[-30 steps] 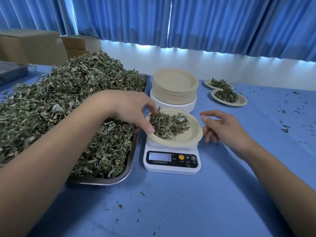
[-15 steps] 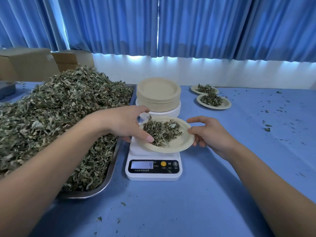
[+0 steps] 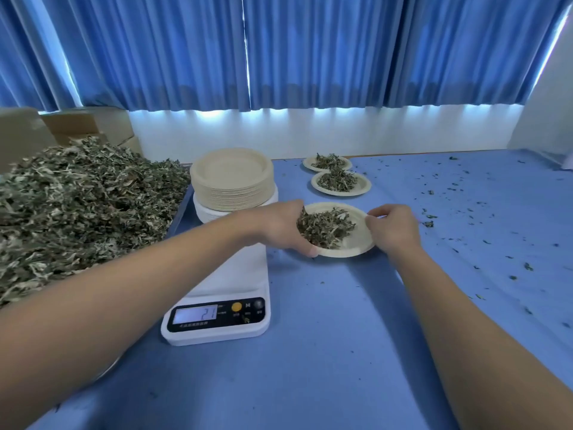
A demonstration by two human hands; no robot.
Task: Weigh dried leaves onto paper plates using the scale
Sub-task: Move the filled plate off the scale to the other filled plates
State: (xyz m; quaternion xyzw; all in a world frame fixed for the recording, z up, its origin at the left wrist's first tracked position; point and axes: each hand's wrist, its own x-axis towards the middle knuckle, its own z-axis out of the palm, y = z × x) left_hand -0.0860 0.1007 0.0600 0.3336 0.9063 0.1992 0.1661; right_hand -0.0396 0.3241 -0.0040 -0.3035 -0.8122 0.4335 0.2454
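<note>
White scale [image 3: 235,274] sits nearest, its platform bare. Just right of it, the left hand [image 3: 279,226] and right hand [image 3: 392,226] each grip the rim of one loaded paper plate [image 3: 356,243], by my judgement the third portion weighed. Beyond lie two finished portions, the nearer filled plate [image 3: 361,189] and the farther filled plate [image 3: 310,164], one stack of empty plates [image 3: 232,178], and one large leaf heap [image 3: 77,206], so plenty is left to weigh.

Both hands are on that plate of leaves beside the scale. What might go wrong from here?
On the plate, the leaves are heaped toward the left hand; a tilt might spill them onto the blue table. The rim pinched by the right hand could bend. Setting it down might bump the nearer filled plate.
</note>
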